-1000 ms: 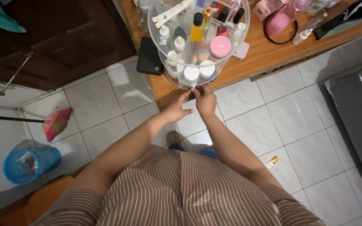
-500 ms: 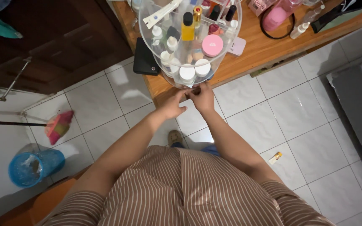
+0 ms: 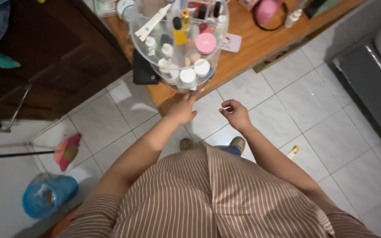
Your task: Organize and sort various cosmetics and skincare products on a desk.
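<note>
While the left hand (image 3: pixel 182 109) reaches open-fingered to the clear organizer (image 3: pixel 179 42) rim at upper centre, right hand (image 3: pixel 236 113) hangs loosely curled, empty, beside it; jars (image 3: pixel 188 75) sit inside, nothing lifted yet.

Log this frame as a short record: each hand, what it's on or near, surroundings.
left hand: left hand reaches up, fingertips at the lower rim of the clear round cosmetics organizer; contact cannot be confirmed
right hand: right hand loosely curled, holds nothing visible, apart from the organizer
organizer contents: white-capped jars, pink round lid, yellow bottle
support: wooden table
nearby: black pouch beside the organizer
floor: white tiles, blue bucket
</note>
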